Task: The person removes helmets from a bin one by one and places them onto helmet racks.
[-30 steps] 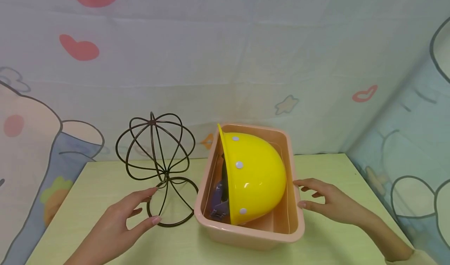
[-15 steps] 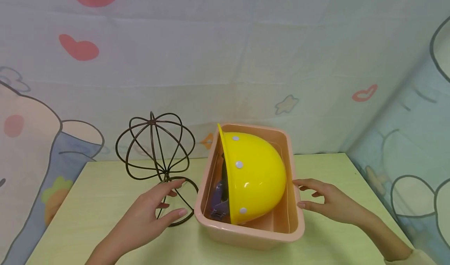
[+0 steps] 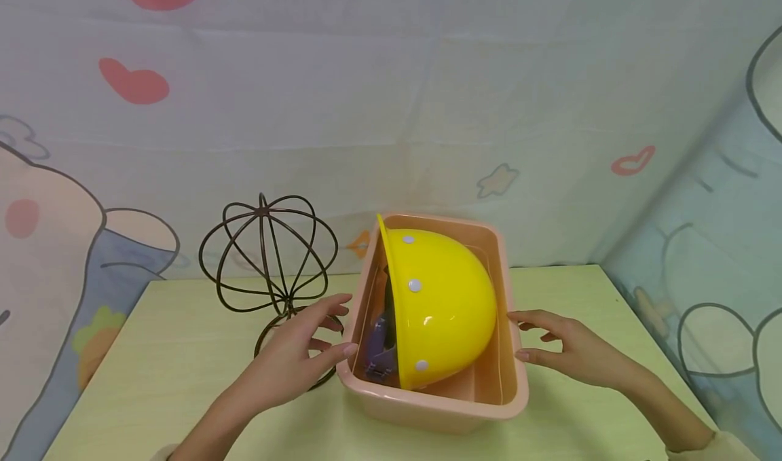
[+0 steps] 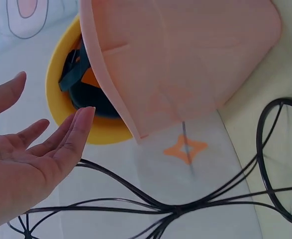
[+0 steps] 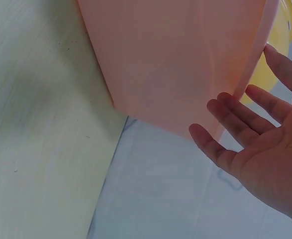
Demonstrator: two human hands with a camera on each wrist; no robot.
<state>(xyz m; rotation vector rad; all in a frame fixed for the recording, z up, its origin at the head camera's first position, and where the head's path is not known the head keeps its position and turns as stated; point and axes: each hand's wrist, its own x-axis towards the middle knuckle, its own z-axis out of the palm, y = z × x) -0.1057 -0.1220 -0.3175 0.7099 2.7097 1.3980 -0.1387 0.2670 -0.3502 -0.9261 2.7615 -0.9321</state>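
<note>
A pink plastic bin [image 3: 427,407] stands on the table. Inside it a yellow hard hat [image 3: 446,305] lies on its side, white studs on its shell and its opening to the left. Dark straps [image 4: 76,74] show within the hat in the left wrist view. Beside the bin's left rim is my left hand [image 3: 293,356], fingers spread and loosely bent; contact with the rim cannot be told. At the right rim, my right hand [image 3: 568,349] rests its fingertips lightly on the edge, fingers relaxed. A purple-blue item [image 3: 381,356] sits in the bin, partly hidden by the hat.
Left of the bin stands a dark wire rack [image 3: 263,257] with a round cage top, its ring base partly behind my left hand. The pale table [image 3: 153,352] meets a printed cloth backdrop [image 3: 427,108] behind and at the right.
My left hand has moved right, from in front of the wire rack's base to the bin's left rim. The right hand, bin and hard hat stay in place.
</note>
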